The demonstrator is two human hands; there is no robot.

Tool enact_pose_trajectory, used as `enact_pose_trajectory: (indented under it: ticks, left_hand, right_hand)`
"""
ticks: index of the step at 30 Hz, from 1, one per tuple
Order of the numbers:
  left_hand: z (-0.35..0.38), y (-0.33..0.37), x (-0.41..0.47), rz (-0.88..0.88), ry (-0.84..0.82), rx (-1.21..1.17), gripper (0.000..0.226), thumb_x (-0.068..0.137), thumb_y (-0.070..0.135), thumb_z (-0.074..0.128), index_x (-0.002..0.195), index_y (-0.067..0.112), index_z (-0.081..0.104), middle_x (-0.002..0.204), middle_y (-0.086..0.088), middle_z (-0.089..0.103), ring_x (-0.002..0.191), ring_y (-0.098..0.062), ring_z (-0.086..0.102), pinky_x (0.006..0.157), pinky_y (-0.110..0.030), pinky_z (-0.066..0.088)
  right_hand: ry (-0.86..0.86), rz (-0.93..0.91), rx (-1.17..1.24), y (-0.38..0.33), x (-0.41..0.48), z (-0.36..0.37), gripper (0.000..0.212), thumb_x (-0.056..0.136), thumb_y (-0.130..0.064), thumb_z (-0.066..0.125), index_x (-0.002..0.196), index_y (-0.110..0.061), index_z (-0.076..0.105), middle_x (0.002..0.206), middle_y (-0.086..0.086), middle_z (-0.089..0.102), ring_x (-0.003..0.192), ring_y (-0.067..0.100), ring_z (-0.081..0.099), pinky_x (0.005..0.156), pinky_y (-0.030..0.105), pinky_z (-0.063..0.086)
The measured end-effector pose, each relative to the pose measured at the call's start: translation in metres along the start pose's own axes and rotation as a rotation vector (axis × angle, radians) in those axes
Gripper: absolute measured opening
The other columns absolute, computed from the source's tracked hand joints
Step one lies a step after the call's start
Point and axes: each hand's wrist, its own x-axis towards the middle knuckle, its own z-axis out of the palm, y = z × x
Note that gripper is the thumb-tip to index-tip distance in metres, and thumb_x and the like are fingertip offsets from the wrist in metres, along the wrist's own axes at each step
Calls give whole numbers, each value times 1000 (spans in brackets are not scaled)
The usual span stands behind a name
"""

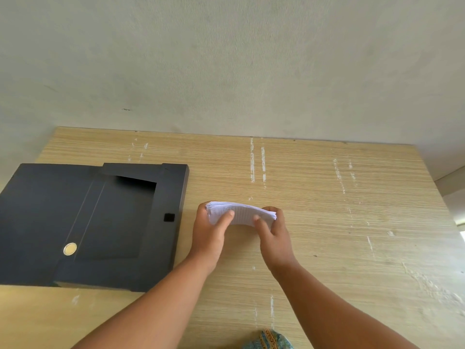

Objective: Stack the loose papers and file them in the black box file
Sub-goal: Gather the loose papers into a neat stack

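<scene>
At the middle of the wooden table (327, 210), a stack of papers (241, 214) is gripped at both ends: the left hand (210, 233) is closed on its left end and the right hand (273, 234) on its right end, thumbs laid across the top sheet. The stack is bowed upward between them. The black box file (100, 222) lies open just left of the left hand, apart from it. Bare tabletop is left to the right and behind, up to the wall (226, 59). Both forearms are extended forward, converging.
</scene>
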Motion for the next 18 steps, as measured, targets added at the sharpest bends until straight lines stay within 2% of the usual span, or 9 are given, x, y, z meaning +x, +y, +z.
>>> enact_pose_trajectory:
  ticks: [2, 4, 6, 9, 11, 13, 15, 16, 18]
  left_hand:
    - [2, 4, 0, -29, 23, -55, 41, 86, 49, 63, 105, 13, 61, 94, 3, 67, 85, -9, 63, 77, -26, 44]
    - [5, 8, 2, -70, 71, -29, 48, 96, 57, 52, 97, 9, 58, 88, 1, 58, 81, -13, 54, 72, -28, 40]
    - [9, 10, 4, -89, 111, 41, 46, 104, 51, 47, 90, 7, 53, 83, -1, 52, 77, -15, 49, 66, -29, 37]
    - [10, 10, 7, -89, 135, 86, 41, 105, 44, 48, 83, 10, 47, 80, 0, 49, 74, -16, 47, 62, -29, 34]
    - [8, 9, 7, -88, 107, 72, 39, 105, 45, 49, 87, 11, 52, 83, 1, 53, 76, -15, 50, 66, -29, 37]
    - [2, 6, 5, -59, 15, -39, 37, 102, 43, 54, 98, 7, 59, 89, 2, 61, 80, -9, 57, 74, -28, 41]
    - [-6, 2, 4, -26, -98, -100, 36, 91, 35, 58, 109, 3, 59, 96, 1, 67, 85, -2, 63, 81, -26, 45]
    - [-9, -1, 5, -17, -142, -74, 34, 86, 27, 58, 111, 4, 59, 99, -1, 68, 86, -1, 64, 82, -26, 46]
    - [-12, -6, 8, -9, -155, 78, 25, 86, 13, 57, 110, 11, 59, 100, -5, 70, 83, -6, 65, 76, -22, 49]
  right_hand:
    - [19, 36, 101, -5, 0, 1, 33, 99, -48, 52, 111, -18, 61, 100, -5, 69, 91, 3, 63, 80, 27, 46]
    - [77, 96, 152, -10, 4, 3, 43, 105, -49, 44, 106, -10, 62, 95, -2, 65, 88, 13, 58, 79, 31, 44]
    - [117, 159, 157, -11, 10, 5, 45, 106, -45, 42, 103, -5, 60, 90, 1, 59, 84, 17, 53, 75, 33, 42]
    - [104, 181, 149, -12, 13, 4, 41, 107, -43, 42, 100, -6, 59, 89, 1, 57, 84, 18, 51, 72, 32, 40]
    - [53, 149, 197, -8, 13, 0, 38, 105, -46, 47, 105, -11, 61, 95, -1, 61, 88, 15, 56, 76, 30, 43]
    - [-23, 98, 185, -5, 10, -4, 31, 95, -46, 58, 112, -20, 61, 105, -4, 69, 95, 7, 64, 83, 30, 48]
    - [-62, 74, 53, 1, 11, -9, 32, 87, -32, 62, 118, -23, 58, 108, 0, 73, 100, 14, 69, 85, 34, 53]
    - [-66, 63, -45, 3, 12, -11, 31, 90, -24, 60, 120, -21, 56, 105, 1, 72, 97, 20, 69, 82, 35, 54]
    - [-49, 32, -241, 3, 13, -14, 23, 100, -14, 52, 123, -14, 52, 100, -2, 67, 91, 21, 62, 75, 34, 47]
